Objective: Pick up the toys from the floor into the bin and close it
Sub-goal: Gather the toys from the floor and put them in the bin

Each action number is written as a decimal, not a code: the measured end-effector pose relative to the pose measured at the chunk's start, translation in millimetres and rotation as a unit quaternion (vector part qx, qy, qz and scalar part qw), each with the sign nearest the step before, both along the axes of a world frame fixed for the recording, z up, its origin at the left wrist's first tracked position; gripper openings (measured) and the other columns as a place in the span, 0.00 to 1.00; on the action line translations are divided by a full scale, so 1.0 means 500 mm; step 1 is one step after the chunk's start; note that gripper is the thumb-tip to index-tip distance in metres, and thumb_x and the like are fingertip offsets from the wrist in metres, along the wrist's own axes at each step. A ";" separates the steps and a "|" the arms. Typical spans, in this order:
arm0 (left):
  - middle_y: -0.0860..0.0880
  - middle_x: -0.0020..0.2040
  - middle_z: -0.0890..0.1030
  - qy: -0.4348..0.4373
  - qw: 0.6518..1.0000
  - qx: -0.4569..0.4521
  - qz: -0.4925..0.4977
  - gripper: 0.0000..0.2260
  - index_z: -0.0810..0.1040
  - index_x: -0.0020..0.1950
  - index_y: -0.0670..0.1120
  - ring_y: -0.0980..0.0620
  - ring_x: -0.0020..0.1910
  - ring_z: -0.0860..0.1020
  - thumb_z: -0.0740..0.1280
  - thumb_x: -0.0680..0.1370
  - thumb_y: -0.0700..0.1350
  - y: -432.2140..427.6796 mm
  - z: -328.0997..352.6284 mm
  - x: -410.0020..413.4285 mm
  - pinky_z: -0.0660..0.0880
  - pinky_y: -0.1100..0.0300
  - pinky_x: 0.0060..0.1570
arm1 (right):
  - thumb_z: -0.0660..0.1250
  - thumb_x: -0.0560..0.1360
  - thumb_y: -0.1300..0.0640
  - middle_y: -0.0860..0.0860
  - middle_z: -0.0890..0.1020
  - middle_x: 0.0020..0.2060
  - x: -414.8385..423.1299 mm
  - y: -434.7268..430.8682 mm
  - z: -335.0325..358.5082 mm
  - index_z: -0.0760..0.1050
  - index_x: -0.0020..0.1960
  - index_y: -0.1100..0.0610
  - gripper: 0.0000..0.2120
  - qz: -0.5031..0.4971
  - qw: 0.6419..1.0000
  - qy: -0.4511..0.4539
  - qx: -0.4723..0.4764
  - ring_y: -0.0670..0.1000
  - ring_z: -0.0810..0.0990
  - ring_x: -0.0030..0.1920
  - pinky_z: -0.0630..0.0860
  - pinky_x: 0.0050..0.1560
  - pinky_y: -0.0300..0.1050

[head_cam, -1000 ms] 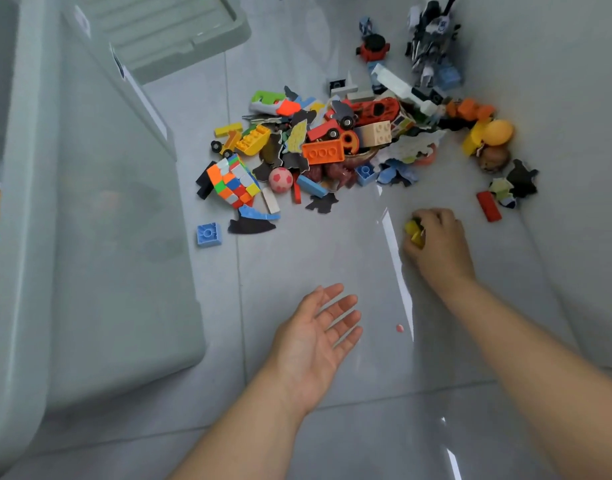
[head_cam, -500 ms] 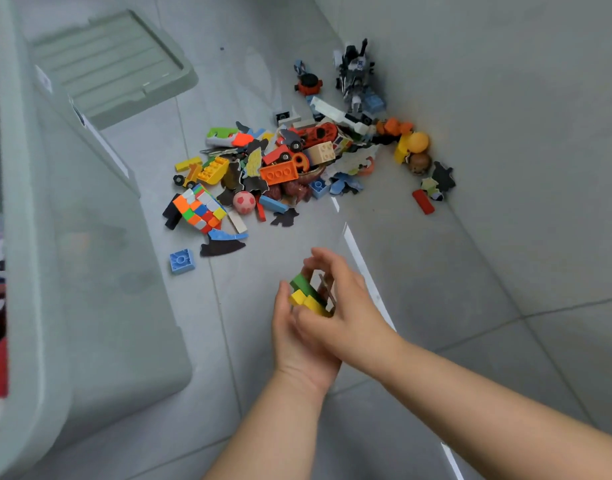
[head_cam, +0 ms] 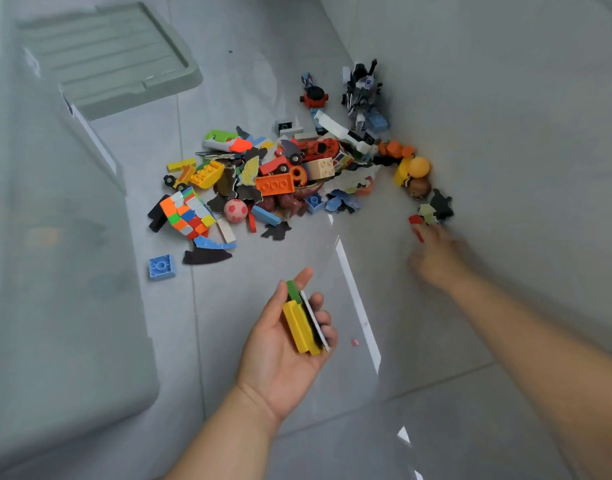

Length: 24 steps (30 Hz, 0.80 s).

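Apart now after meeting over the bricks half a second ago: left hand [head_cam: 283,344] low and palm-up, right hand [head_cam: 436,259] out ahead and to the right of it, close to the wall [head_cam: 522,133]. Right hand too smeared by motion to tell whether closed or spread, or whether actually touching the red brick [head_cam: 416,220] just past its fingertips.

Cupped in the left hand, fingers curled up against the stack, thumb straight:
- one yellow brick [head_cam: 299,327]
- one green piece [head_cam: 293,291], poking out toward the thumb tip
- one thin flat piece [head_cam: 314,318] on the finger side, dark with a white edge, kind unclear

Left of the left hand, one bin [head_cam: 55,289]: pale grey-green, translucent, cut off by the view's left and bottom edges, contents only faint smudges through its side. One lid [head_cam: 107,60], same colour, ribbed, flat on the floor [head_cam: 332,452] far ahead and left of the left hand.

Ahead of both hands, toy pile [head_cam: 280,199] on the floor, too tangled for a full count. Legible singles:
- one scrambled colour cube [head_cam: 188,211]
- one pink ball [head_cam: 235,210]
- one orange brick [head_cam: 275,184]
- one red car [head_cam: 320,148]
- one grey robot figure [head_cam: 361,88] at the far end

Apart from the pile:
- one blue brick [head_cam: 162,266], ahead-left of the left hand, near the bin
- one tiny pink bead [head_cam: 354,342], just right of the left hand's fingers
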State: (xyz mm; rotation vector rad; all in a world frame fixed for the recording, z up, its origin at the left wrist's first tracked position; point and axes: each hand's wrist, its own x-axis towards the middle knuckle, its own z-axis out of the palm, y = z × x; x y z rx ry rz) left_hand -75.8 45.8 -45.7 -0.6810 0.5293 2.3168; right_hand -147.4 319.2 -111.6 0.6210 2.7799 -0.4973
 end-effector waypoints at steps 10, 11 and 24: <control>0.46 0.39 0.77 -0.033 0.998 -0.003 0.060 0.23 0.82 0.56 0.47 0.51 0.35 0.75 0.60 0.74 0.62 0.053 0.008 -0.042 0.78 0.58 0.38 | 0.71 0.70 0.63 0.52 0.81 0.44 -0.011 -0.098 0.031 0.67 0.42 0.51 0.13 -0.169 0.918 0.240 -0.266 0.49 0.80 0.41 0.75 0.44 0.45; 0.46 0.42 0.78 -0.040 0.997 -0.013 0.062 0.24 0.82 0.57 0.47 0.50 0.38 0.77 0.60 0.73 0.63 0.054 0.004 -0.047 0.79 0.55 0.43 | 0.72 0.69 0.65 0.51 0.81 0.42 0.014 -0.134 0.063 0.67 0.42 0.50 0.16 -0.161 0.886 0.260 -0.348 0.44 0.79 0.38 0.75 0.42 0.40; 0.46 0.40 0.77 -0.051 0.998 -0.034 0.030 0.18 0.83 0.53 0.47 0.51 0.36 0.75 0.62 0.73 0.56 0.050 -0.034 -0.027 0.78 0.60 0.37 | 0.65 0.73 0.57 0.54 0.75 0.58 0.012 -0.060 0.092 0.70 0.61 0.60 0.17 0.016 0.957 0.285 -0.055 0.55 0.72 0.59 0.67 0.61 0.49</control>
